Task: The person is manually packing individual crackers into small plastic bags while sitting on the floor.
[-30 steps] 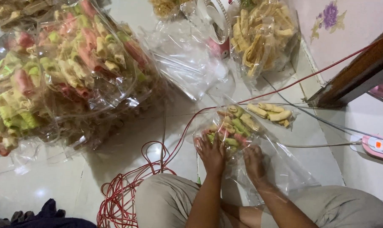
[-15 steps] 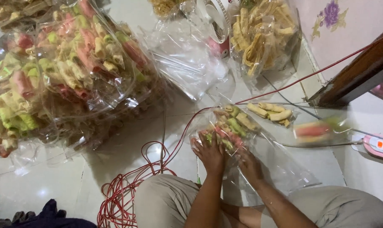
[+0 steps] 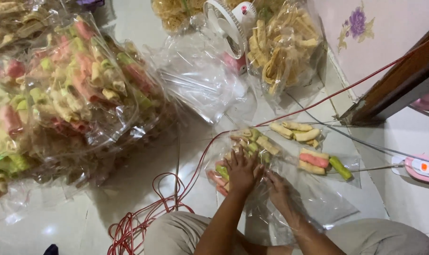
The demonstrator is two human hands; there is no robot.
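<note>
I am pressing my left hand [image 3: 242, 171], fingers spread, flat on a clear snack bag [image 3: 238, 156]; my right hand [image 3: 278, 189] is pinching its plastic nearby.

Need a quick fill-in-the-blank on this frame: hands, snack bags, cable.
1. The left hand presses flat on a clear ____ of colourful snack sticks.
2. The cable coiled on the floor is ____.
3. The small fan at the top is ____.
Missing words: bag; red; white
</note>
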